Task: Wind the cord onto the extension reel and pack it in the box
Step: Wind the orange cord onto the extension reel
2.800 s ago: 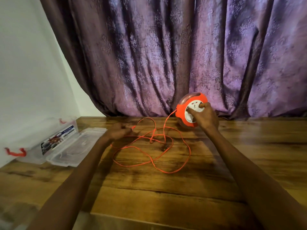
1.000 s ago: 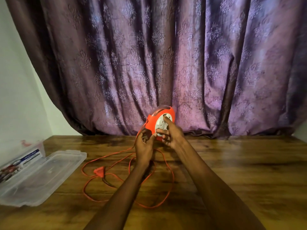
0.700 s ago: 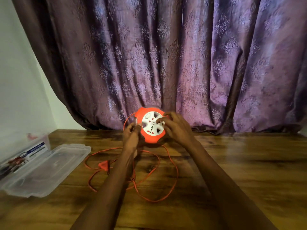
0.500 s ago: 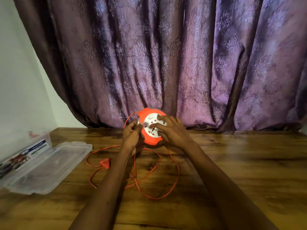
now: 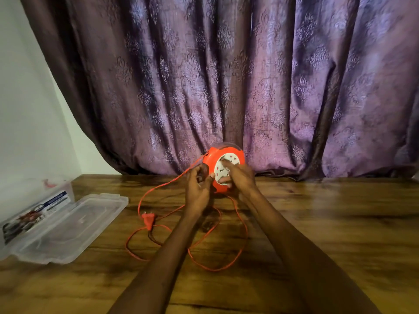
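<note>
Nearest the person, loops of orange cord [image 5: 217, 257] lie slack on the wooden table [image 5: 340, 234] beneath both forearms, the plug [image 5: 148, 219] resting to the left of the left wrist; by that showing most of the winding is left to do. Farther out, the left hand [image 5: 197, 189] curls its fingers at the reel's edge where the cord runs in (whether it pinches the cord cannot be told), while the right hand [image 5: 240, 177] grips the white face of the orange extension reel [image 5: 212, 162], held upright above the table. Well left of the hands, the clear box [image 5: 34, 200] stands open beside its lid [image 5: 68, 230], nothing packed yet.
</note>
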`<action>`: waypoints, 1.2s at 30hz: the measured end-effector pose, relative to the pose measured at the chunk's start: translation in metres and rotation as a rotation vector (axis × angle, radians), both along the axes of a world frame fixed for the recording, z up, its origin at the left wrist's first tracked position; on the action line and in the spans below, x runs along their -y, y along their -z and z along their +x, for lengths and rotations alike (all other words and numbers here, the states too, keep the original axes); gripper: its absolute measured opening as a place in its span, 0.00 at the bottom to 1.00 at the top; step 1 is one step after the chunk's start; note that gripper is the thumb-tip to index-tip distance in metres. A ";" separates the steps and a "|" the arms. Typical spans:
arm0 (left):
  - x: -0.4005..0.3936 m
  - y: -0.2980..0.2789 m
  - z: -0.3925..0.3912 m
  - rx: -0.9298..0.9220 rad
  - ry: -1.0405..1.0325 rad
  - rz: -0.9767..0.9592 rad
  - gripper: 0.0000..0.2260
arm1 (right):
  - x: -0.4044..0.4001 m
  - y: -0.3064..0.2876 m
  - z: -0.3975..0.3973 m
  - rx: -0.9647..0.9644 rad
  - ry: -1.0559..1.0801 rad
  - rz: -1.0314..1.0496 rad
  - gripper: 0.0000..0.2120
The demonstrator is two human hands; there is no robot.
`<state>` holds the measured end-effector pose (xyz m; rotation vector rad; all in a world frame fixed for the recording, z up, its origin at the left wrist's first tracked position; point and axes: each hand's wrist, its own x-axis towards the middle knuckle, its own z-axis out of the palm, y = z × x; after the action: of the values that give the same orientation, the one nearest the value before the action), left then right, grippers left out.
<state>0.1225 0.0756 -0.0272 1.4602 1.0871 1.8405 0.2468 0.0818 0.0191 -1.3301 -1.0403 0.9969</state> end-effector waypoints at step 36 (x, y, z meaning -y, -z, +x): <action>0.005 0.003 0.005 0.073 0.041 -0.077 0.17 | 0.000 0.014 0.007 -0.137 0.022 -0.014 0.23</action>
<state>0.1277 0.0709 -0.0303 1.3508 1.0725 1.7903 0.2542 0.0814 0.0051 -1.2635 -0.9147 1.0653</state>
